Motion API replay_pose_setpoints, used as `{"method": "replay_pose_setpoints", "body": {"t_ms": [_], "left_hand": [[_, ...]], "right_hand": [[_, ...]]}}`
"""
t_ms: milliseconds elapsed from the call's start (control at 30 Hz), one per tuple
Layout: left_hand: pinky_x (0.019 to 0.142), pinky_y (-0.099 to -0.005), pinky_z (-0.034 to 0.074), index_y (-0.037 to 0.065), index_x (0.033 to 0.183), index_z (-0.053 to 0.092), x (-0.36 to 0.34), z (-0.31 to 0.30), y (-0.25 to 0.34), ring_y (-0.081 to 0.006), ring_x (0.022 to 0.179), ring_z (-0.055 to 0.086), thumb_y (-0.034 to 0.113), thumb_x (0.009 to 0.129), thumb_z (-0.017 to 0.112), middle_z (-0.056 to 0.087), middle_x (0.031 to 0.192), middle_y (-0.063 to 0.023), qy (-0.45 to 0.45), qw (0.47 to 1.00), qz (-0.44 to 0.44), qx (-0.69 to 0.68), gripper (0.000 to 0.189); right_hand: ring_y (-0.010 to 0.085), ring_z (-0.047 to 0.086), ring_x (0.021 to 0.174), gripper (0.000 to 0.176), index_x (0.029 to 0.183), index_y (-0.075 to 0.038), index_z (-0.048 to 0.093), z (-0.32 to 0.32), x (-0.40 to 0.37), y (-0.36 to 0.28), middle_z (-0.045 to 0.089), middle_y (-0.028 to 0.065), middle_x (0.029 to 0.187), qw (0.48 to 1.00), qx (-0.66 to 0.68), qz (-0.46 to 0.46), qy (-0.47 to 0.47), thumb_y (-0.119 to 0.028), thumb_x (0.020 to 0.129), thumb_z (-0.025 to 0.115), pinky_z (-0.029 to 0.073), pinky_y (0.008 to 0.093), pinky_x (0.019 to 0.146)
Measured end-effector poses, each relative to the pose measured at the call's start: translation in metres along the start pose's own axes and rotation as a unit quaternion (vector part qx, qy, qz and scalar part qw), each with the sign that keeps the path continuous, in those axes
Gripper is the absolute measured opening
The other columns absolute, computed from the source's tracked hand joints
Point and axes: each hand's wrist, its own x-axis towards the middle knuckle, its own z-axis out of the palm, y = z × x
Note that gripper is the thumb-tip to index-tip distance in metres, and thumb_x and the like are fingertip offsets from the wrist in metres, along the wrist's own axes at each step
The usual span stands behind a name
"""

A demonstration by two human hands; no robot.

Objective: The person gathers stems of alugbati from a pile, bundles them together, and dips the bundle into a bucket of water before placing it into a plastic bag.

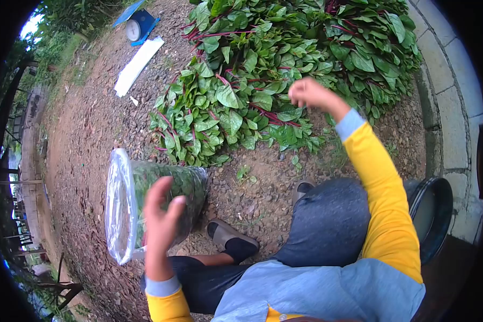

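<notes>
Your left hand [161, 217] is held up close in front of you, fingers loosely spread and slightly curled, thumb set apart. Your left forearm [156, 268] rises almost vertically from the lower edge of the view. Your right arm [383, 182] extends forward, bent at the elbow. Your right hand [307, 94] is curled into a loose fist, with the wrist slightly flexed.

One view only: head-worn, wide-angle, facing forward and down; left hand [161, 214], right hand [308, 92] and dirt ground [86, 134] close.
</notes>
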Motion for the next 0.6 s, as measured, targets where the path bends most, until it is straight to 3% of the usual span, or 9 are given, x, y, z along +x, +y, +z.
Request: {"method": "replay_pose_setpoints", "body": {"t_ms": [100,167,267,367,400,500,533,600], "left_hand": [[0.092,-0.0351,0.044,0.0,0.117,0.057,0.015,0.085,-0.009,-0.0247,0.105,0.058,0.017,0.076,0.072,0.059,0.115,-0.0159,-0.111,0.991,0.03,-0.072,0.046],[0.089,-0.0351,0.046,-0.001,0.116,0.057,0.02,0.129,-0.009,-0.0257,0.101,0.059,0.019,0.077,0.072,0.061,0.11,-0.0168,-0.149,0.986,0.012,-0.079,0.046],[0.086,-0.0349,0.047,0.0,0.117,0.057,0.027,0.183,-0.015,-0.0266,0.097,0.06,0.023,0.079,0.07,0.061,0.108,-0.0179,-0.164,0.984,0.021,-0.068,0.046],[0.087,-0.0332,0.046,-0.001,0.118,0.056,0.026,0.224,-0.019,-0.0227,0.097,0.061,0.019,0.08,0.069,0.062,0.11,-0.0151,-0.213,0.966,-0.04,-0.143,0.045],[0.088,-0.0313,0.046,-0.003,0.12,0.054,0.027,0.236,-0.024,-0.0197,0.099,0.06,0.017,0.082,0.068,0.062,0.112,-0.014,-0.236,0.954,-0.058,-0.174,0.045],[0.093,-0.0292,0.043,-0.004,0.123,0.049,0.028,0.254,-0.028,-0.0183,0.108,0.056,0.012,0.087,0.062,0.059,0.117,-0.0123,-0.277,0.923,-0.121,-0.239,0.042],[0.094,-0.0287,0.043,-0.005,0.123,0.049,0.029,0.255,-0.028,-0.018,0.108,0.056,0.011,0.089,0.06,0.059,0.117,-0.0128,-0.28,0.914,-0.144,-0.257,0.04],[0.095,-0.0286,0.043,-0.005,0.123,0.049,0.034,0.257,-0.038,-0.0178,0.108,0.056,0.011,0.089,0.06,0.059,0.117,-0.0128,-0.255,0.909,-0.166,-0.285,0.039]], "right_hand": [[0.0163,0.063,0.063,0.013,0.079,-0.006,0.066,0.049,0.001,0.078,0.067,0.0068,0.072,0.997,-0.073,0.016,0.015,-0.018,0.079,0.062,0.051,0.0316,0.058],[0.0233,0.064,0.066,0.011,0.079,-0.006,0.067,0.079,0.003,0.101,0.067,0.0084,0.075,0.97,-0.218,-0.035,0.104,-0.015,0.08,0.062,0.051,0.0351,0.062],[0.0332,0.062,0.078,0.014,0.087,-0.006,0.067,0.11,0.021,0.115,0.064,0.0129,0.085,0.931,-0.293,-0.114,0.188,-0.015,0.077,0.065,0.05,0.0426,0.07],[0.0315,0.064,0.078,0.015,0.087,-0.006,0.066,0.122,0.041,0.107,0.062,0.0151,0.087,0.911,-0.331,-0.091,0.231,-0.018,0.076,0.065,0.051,0.0415,0.069],[0.035,0.061,0.078,0.021,0.093,-0.007,0.065,0.124,0.049,0.115,0.059,0.0156,0.09,0.913,-0.342,-0.057,0.213,-0.02,0.076,0.067,0.05,0.0434,0.069],[0.034,0.062,0.08,0.024,0.091,-0.007,0.066,0.118,0.059,0.126,0.059,0.0159,0.093,0.893,-0.405,-0.05,0.188,-0.023,0.074,0.07,0.05,0.0443,0.07],[0.0323,0.061,0.085,0.022,0.089,-0.009,0.068,0.115,0.059,0.128,0.058,0.0143,0.092,0.908,-0.379,-0.024,0.178,-0.024,0.073,0.071,0.049,0.0441,0.072],[0.0315,0.06,0.084,0.018,0.083,-0.009,0.068,0.108,0.049,0.116,0.058,0.0143,0.088,0.913,-0.348,-0.062,0.205,-0.024,0.073,0.071,0.049,0.0432,0.072]]}}
